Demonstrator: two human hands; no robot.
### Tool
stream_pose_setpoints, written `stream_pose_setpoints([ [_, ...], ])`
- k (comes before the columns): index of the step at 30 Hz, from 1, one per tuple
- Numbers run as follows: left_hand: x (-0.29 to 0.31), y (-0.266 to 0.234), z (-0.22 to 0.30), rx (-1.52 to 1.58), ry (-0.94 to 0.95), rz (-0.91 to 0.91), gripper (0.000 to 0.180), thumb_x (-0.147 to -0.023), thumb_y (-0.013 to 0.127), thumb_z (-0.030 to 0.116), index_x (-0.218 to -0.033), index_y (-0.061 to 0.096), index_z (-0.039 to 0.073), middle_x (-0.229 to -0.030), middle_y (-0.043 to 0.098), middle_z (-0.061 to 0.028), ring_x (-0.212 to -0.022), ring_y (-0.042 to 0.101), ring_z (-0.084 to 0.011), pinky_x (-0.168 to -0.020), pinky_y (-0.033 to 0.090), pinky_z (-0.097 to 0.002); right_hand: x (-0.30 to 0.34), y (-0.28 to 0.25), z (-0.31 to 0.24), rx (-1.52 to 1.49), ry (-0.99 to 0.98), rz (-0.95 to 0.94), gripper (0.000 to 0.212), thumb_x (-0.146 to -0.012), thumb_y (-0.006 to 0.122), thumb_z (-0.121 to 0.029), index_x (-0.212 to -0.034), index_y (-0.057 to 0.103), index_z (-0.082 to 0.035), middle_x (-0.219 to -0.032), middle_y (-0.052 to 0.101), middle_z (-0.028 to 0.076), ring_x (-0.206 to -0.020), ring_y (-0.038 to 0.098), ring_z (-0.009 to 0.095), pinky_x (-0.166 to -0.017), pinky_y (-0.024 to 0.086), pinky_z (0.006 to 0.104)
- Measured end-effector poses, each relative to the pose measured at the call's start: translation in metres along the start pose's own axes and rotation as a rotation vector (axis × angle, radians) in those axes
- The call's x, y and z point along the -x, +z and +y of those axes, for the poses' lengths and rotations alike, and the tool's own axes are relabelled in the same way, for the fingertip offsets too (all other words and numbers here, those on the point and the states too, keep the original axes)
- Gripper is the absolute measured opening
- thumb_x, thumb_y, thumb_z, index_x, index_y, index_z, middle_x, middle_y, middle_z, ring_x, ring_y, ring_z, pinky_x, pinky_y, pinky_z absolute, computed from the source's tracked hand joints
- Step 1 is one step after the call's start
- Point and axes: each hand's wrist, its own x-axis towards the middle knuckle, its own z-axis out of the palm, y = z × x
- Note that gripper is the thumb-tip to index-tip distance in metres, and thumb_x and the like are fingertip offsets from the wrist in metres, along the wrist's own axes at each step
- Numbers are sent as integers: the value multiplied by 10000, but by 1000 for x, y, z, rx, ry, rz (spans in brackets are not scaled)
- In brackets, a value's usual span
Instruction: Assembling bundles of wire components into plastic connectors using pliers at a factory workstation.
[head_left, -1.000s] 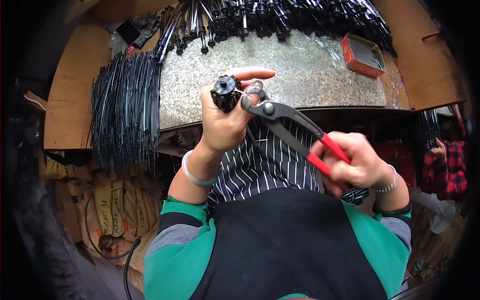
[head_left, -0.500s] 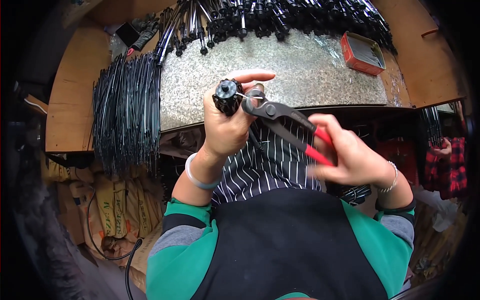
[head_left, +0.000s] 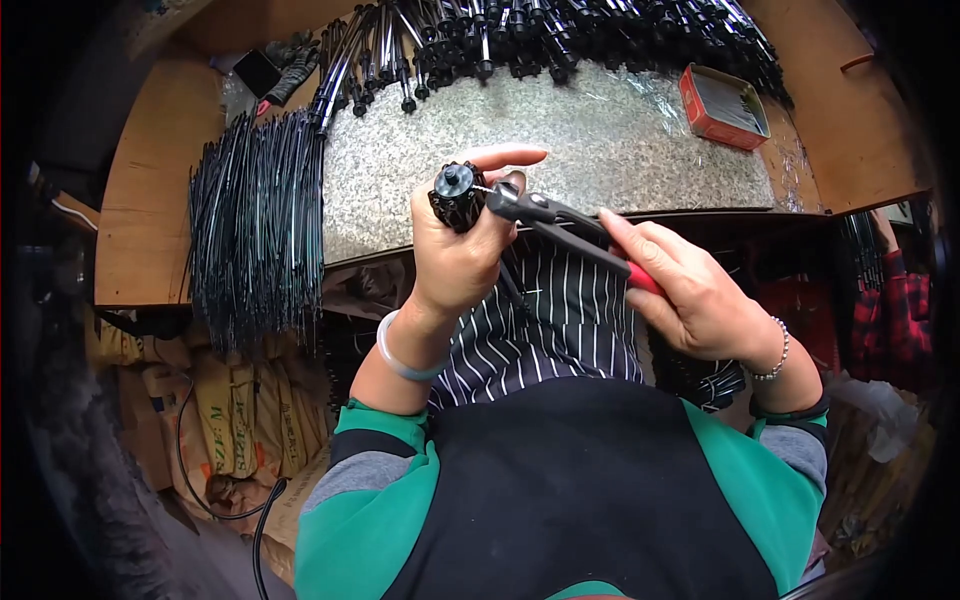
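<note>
One wire point(head_left: 481, 188), seemingly twisted, uncut between black ribbed part point(head_left: 457, 208) (left hand point(head_left: 456, 262) grasping) and pincers point(head_left: 507, 200) (right hand point(head_left: 692, 300) grasping), over tabletop's point(head_left: 600, 140) near edge.

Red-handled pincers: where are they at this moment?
In the head view, the pincers are just above and right of centre, held by the right hand, their tip at the silvery wire beside the black part in the left hand.
</note>
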Motion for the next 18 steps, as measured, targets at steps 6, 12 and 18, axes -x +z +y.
stream_pose_setpoints([
  [6, 2, -1, -4, -64, 9, -35, 206, -842, 535, 34, -1019, 601, -48, -633, 499, 57, -530, 387, 15, -472, 287, -150, -7, -16, -3, 3, 176, -177, 573, -805, 548, -85, -1329, 336, 12, -1035, 525, 189, -897, 542, 312, -819, 424, 351],
  [12, -2, -1, -7, 75, 59, -146, 214, -823, 503, -7, -1009, 600, -50, -717, 573, 11, -594, 477, -10, -543, 368, -155, 2, -34, -9, 82, 202, -72, 170, -875, 533, -182, -894, 501, -17, -582, 477, 140, -529, 533, 306, -520, 417, 365],
  [18, -8, 0, 0, -135, 17, -137, 246, -804, 490, -34, -1029, 588, -48, -857, 638, -63, -719, 571, -62, -677, 446, -193, -7, -57, -23, 430, 154, -69, 189, -858, 558, -187, -841, 464, -24, -620, 476, 151, -582, 530, 345, -536, 408, 385],
])
